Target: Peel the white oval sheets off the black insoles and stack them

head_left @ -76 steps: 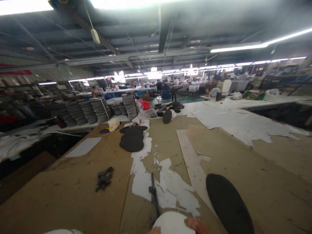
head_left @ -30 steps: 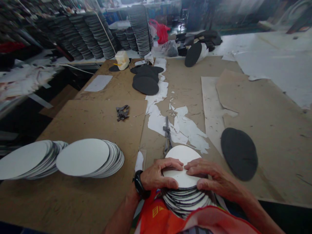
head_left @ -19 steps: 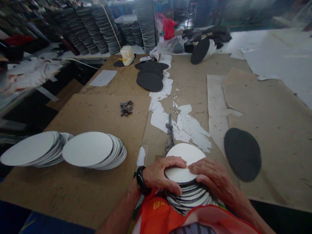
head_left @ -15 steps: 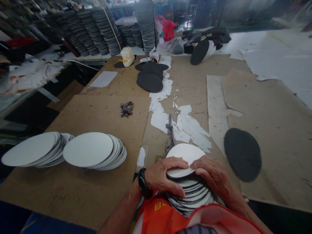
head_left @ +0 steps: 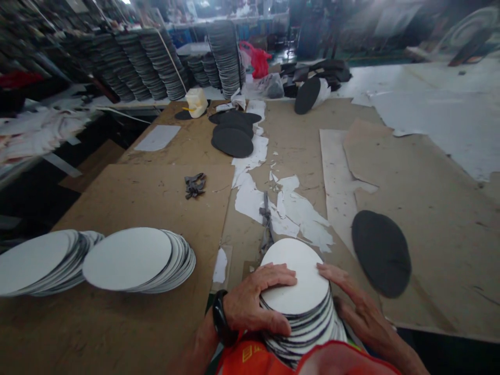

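Note:
A stack of white oval pieces with dark edges (head_left: 297, 281) stands at the table's front edge, against an orange apron. My left hand (head_left: 260, 299), with a dark bracelet at the wrist, rests on the stack's left side, its fingers on the top piece and its thumb apart, lower down. My right hand (head_left: 357, 302) lies along the right side, fingertips touching the top piece's edge and fingers spread. Neither hand is closed round anything. Just beyond the stack lies a grey knotted strip (head_left: 266, 221).
Two fanned piles of white ovals, one (head_left: 128, 259) nearer and one (head_left: 35, 263) farther left, lie on the table (head_left: 156, 195). A dark oval (head_left: 380, 252) lies at right, torn white paper (head_left: 302, 211) mid-table, dark ovals (head_left: 233, 141) behind. Tall stacks (head_left: 226, 60) stand at the back.
My right hand has moved outward from the middle of the top piece to its right edge. My left hand remains on the stack. The view has shifted slightly.

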Demonstrator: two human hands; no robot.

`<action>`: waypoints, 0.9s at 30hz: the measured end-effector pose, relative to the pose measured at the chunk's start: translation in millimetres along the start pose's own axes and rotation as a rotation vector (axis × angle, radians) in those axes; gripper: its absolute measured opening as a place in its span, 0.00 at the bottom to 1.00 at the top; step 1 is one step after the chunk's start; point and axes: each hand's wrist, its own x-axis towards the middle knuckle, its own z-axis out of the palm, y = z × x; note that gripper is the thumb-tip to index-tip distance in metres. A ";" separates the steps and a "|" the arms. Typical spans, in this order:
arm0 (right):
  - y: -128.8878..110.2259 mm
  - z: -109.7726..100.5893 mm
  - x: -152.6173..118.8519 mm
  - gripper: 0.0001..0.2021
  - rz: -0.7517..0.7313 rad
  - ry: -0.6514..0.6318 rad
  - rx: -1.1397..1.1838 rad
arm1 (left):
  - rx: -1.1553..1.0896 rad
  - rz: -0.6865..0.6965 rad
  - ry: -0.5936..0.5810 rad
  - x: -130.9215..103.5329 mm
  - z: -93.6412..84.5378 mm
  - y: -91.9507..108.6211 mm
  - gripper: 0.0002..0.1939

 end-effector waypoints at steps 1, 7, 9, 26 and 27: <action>3.0 -1.4 -3.0 0.25 -0.029 -0.040 -0.035 | 0.007 0.001 -0.002 0.0 0.2 0.9 0.38; 8.5 -0.2 -3.8 0.38 -0.177 -0.108 -0.301 | 0.013 -0.008 0.035 -1.9 2.4 4.6 0.37; 9.1 7.0 3.1 0.36 -0.239 -0.018 -0.311 | 0.011 -0.010 0.047 -2.3 2.7 5.0 0.37; -1.6 14.5 60.0 0.19 -0.298 0.204 -0.169 | -0.747 0.158 0.389 -9.9 9.6 -46.7 0.42; -2.8 14.2 64.1 0.19 -0.283 0.203 -0.162 | -0.811 0.170 0.407 -6.8 8.9 -46.1 0.42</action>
